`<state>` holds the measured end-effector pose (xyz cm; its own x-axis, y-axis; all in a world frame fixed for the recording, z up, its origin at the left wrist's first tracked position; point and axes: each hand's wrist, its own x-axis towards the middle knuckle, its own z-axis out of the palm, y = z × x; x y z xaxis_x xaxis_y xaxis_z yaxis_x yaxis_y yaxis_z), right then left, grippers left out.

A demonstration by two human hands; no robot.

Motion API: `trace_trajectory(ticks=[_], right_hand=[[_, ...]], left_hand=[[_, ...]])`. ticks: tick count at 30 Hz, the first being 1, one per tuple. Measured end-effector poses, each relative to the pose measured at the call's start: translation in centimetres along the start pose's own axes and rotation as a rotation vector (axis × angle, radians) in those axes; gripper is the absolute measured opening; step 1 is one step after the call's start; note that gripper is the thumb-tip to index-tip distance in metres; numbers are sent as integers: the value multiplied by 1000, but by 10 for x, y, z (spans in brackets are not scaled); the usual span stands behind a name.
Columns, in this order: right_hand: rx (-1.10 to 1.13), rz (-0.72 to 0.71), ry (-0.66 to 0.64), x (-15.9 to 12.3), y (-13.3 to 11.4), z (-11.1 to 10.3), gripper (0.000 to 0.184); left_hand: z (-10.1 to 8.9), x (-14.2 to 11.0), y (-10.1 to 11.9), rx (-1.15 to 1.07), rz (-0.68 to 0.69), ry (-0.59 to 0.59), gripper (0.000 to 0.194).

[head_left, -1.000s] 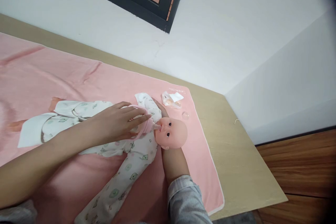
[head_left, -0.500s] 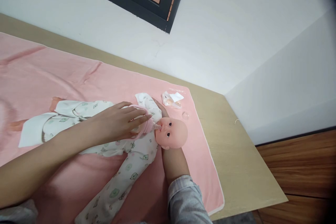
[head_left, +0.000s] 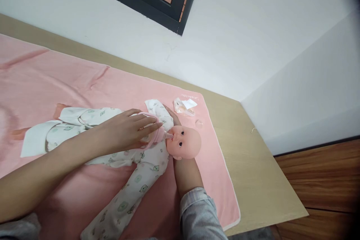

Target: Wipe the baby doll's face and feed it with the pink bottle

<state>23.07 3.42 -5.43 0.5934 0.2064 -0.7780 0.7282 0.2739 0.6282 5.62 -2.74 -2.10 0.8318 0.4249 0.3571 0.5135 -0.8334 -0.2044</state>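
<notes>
A baby doll (head_left: 189,142) in a white patterned suit (head_left: 153,163) lies on its back on a pink blanket (head_left: 70,71). From the left, my left hand (head_left: 135,127) is closed around a pink baby bottle (head_left: 159,135); its teat touches the doll's mouth, and my fingers cover most of its body. My right arm passes beneath the doll's head and neck. Part of my right hand (head_left: 173,115) shows on the far side, by the doll's shoulder, holding up the doll; the rest of it is hidden.
A clear plastic packet with a white slip (head_left: 185,106) and a small clear round piece (head_left: 198,123) lie on the blanket beyond the doll's head. The wooden table top (head_left: 247,168) ends at the right. A white wall (head_left: 219,45) with a dark window frame (head_left: 157,7) stands behind.
</notes>
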Motion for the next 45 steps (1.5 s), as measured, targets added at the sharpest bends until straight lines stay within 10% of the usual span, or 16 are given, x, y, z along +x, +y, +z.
trace_trajectory(ticks=[7,35,45], right_hand=[[-160,-37,-91,4,-2,-3,21],[207,-14,208,-10,5,4,26],[53,-8,30,4,-1,-3,25]], left_hand=[[-1,2,2,18,-14,-18,48],[-3,2,2,2,-26,-54,47],[-3,2,3,12,-23,-35,50]])
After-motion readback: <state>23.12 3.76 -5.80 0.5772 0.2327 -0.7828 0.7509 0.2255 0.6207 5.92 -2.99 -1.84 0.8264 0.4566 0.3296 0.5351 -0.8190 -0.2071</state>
